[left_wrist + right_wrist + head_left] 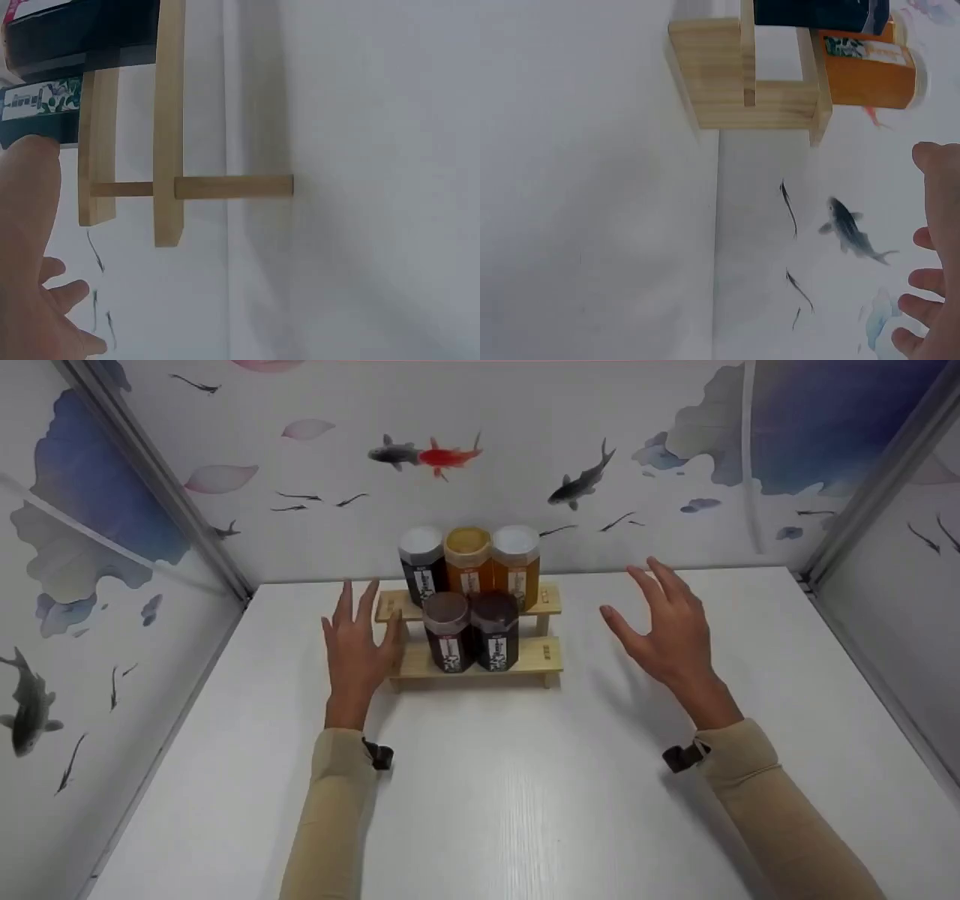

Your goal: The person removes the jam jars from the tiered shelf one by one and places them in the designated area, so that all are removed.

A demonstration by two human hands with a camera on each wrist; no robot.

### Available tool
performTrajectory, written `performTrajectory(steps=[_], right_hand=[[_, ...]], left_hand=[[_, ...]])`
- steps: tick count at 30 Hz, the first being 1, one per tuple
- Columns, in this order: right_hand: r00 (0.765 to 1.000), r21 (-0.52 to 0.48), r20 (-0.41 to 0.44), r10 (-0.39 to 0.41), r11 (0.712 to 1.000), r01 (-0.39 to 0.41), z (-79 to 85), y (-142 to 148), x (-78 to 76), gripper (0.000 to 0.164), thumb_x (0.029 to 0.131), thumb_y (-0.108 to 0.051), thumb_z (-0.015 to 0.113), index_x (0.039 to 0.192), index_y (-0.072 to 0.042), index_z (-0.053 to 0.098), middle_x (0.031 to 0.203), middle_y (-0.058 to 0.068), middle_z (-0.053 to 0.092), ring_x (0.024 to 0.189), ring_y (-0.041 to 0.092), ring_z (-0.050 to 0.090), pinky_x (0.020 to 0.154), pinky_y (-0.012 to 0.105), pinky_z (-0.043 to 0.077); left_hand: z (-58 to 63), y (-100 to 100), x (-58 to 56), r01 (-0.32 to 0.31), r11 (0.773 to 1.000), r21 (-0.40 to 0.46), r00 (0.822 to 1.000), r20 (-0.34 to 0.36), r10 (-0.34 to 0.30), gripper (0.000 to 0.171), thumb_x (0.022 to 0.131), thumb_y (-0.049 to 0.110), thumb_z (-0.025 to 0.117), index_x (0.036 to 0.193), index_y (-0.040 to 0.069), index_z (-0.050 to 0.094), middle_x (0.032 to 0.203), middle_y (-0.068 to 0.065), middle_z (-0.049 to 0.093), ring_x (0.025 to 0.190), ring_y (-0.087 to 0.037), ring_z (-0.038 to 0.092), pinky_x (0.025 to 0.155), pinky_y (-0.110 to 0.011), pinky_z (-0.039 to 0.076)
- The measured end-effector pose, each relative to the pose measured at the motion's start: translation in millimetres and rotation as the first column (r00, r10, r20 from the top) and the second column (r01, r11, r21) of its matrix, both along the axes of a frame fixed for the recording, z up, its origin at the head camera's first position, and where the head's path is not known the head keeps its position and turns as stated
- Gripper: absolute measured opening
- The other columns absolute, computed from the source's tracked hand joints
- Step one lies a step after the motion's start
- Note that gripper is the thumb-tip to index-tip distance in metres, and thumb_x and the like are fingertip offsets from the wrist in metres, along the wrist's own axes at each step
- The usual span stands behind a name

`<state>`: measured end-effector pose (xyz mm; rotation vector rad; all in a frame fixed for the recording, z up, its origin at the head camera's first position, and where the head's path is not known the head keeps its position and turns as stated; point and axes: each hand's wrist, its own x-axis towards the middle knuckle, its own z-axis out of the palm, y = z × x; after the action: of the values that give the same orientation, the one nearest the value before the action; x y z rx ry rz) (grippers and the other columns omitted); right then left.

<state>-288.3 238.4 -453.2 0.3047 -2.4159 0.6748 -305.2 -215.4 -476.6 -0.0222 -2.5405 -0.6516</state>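
Note:
A two-tier wooden rack [534, 654] holds several jars in the head view. On its upper tier stand a dark jar [422, 566] with a white lid, an amber jar [469, 561] with a yellow lid and another amber jar [516, 566] with a white lid. Two dark jars with dark lids, a left one [448, 631] and a right one [495, 631], stand on the lower tier. My left hand [356, 652] is beside the rack's left end, fingers spread, thumb overlapping the rack's edge. Well to the right of the rack, my right hand [669, 637] hovers with fingers extended, holding nothing.
The rack stands near the back of a white table [480, 795]. A white back wall [510, 405] printed with fish and petals rises behind it, and side panels with metal corner posts [161, 480] close in both sides.

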Motion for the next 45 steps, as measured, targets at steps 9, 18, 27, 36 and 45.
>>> performTrajectory(steps=[9,18,27,36,45], right_hand=[[0.986,-0.174,0.032,0.166,0.972,-0.158,-12.9,-57,11.3,0.057,0.104,-0.046,0.073,0.150,-0.014,0.062,0.152,0.010,0.062,0.139,0.031,0.061,0.107,0.055,0.056],[0.903,-0.366,0.147,0.404,0.870,-0.330,-26.0,-93,9.8,0.058,0.104,-0.043,0.074,0.151,-0.012,0.059,0.147,0.009,0.066,0.127,0.029,0.069,0.096,0.053,0.063],[0.828,-0.447,0.239,0.507,0.814,-0.369,-31.3,-125,5.0,0.073,0.096,-0.050,0.082,0.155,-0.019,0.053,0.144,0.005,0.066,0.127,0.027,0.069,0.100,0.047,0.062],[0.909,-0.342,0.264,0.322,0.913,-0.224,-34.8,-147,5.8,0.084,0.088,-0.059,0.087,0.153,-0.018,0.051,0.132,0.008,0.074,0.118,0.025,0.074,0.094,0.048,0.063],[0.932,-0.376,0.157,0.326,0.893,-0.249,-40.5,-138,6.7,0.075,0.087,-0.052,0.090,0.145,-0.016,0.060,0.125,0.004,0.077,0.110,0.022,0.077,0.093,0.046,0.063]], left_hand=[[-34.2,2,0.7,0.041,0.934,0.355,0.999,0.008,-0.047,0.063,0.113,0.040,0.055,0.164,0.006,0.041,0.164,-0.019,0.049,0.148,-0.038,0.054,0.121,-0.051,0.046],[-49.3,-1,7.2,0.061,0.882,0.467,0.983,0.128,-0.135,0.024,0.110,0.021,0.058,0.128,0.010,0.067,0.134,-0.011,0.069,0.121,-0.028,0.070,0.102,-0.044,0.059],[-48.3,-9,9.0,0.033,0.876,0.481,0.961,0.227,-0.161,0.030,0.112,0.031,0.057,0.132,0.010,0.066,0.111,-0.012,0.071,0.096,-0.023,0.068,0.078,-0.035,0.056],[-46.7,-10,11.9,0.008,0.860,0.511,0.957,0.245,-0.154,0.033,0.112,0.034,0.060,0.133,0.010,0.068,0.105,-0.011,0.069,0.085,-0.019,0.066,0.067,-0.028,0.053],[-45.9,-9,9.7,-0.007,0.854,0.520,0.960,0.244,-0.140,0.032,0.111,0.032,0.062,0.133,0.010,0.068,0.106,-0.011,0.069,0.089,-0.020,0.065,0.072,-0.030,0.053]])
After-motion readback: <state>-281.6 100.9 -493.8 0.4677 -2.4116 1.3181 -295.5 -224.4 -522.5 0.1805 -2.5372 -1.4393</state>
